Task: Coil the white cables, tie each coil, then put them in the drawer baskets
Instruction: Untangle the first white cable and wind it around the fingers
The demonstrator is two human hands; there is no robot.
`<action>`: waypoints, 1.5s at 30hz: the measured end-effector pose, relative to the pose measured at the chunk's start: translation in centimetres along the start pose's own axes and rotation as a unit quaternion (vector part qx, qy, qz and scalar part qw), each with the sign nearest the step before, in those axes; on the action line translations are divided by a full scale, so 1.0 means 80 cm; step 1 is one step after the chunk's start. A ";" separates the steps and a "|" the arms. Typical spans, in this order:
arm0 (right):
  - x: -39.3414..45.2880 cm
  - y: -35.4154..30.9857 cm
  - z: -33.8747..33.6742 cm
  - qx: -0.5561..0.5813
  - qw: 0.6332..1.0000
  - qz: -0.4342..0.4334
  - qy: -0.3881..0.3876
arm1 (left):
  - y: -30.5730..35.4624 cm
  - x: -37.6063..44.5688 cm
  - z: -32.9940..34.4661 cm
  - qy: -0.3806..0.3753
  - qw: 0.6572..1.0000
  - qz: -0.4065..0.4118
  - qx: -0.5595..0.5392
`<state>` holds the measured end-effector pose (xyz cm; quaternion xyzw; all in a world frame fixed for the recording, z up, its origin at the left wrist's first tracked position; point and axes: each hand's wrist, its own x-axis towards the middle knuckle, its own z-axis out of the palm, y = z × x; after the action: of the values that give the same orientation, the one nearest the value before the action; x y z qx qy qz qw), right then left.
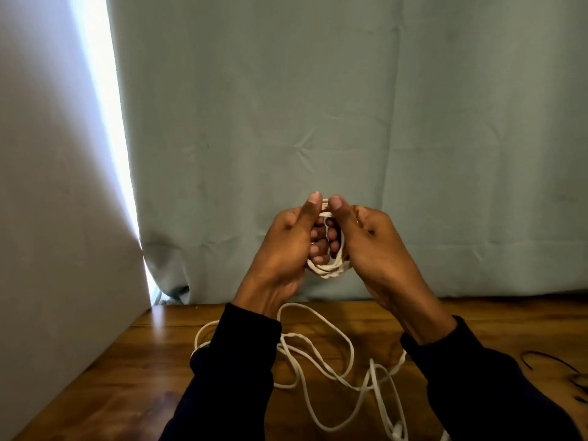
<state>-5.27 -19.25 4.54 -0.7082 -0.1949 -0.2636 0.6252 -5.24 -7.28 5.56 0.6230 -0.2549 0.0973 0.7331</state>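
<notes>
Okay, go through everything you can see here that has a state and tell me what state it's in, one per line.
Small white cable coil: partly wound, held up between both hands, not tied.
Loose white cable: uncoiled, sprawled in loops on the brown wooden table.
Left hand: raised, fingers curled round the coil.
Right hand: raised, pinching the coil.
Grey-green curtain: drawn; bright gap at its left edge.
Dark cord: lying loose at the table's right edge.

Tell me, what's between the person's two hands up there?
In the head view, a small coil of white cable sits between the left hand and right hand, both gripping it.
</notes>
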 end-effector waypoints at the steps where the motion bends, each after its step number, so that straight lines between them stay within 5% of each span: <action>1: -0.001 -0.003 -0.001 0.061 0.997 0.033 -0.021 | 0.000 -0.001 0.000 0.006 0.998 0.012 0.053; 6: 0.000 -0.001 -0.001 0.170 0.980 0.093 -0.049 | -0.009 0.002 0.001 0.033 0.984 0.031 0.174; 10: -0.005 0.008 0.011 0.026 1.000 -0.012 0.006 | -0.012 0.004 0.000 0.032 0.997 -0.012 0.074; 15: -0.001 0.020 0.013 -0.071 0.994 -0.074 -0.040 | -0.006 0.008 -0.017 0.038 0.996 -0.071 -0.038; 31: -0.003 0.017 0.009 -0.196 0.974 -0.107 0.048 | -0.017 0.011 -0.016 -0.030 0.996 -0.081 -0.030; 39: -0.003 0.012 0.007 -0.167 0.977 -0.107 0.077 | -0.015 0.008 -0.003 -0.057 0.978 -0.070 -0.186; 45: -0.007 -0.014 -0.009 0.024 1.000 0.008 0.006 | -0.012 0.003 0.015 0.045 0.998 -0.011 -0.047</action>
<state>-6.44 -19.81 5.12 -0.6932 -0.1916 -0.2582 0.6450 -4.87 -8.71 4.96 0.5856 -0.2197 0.1050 0.7732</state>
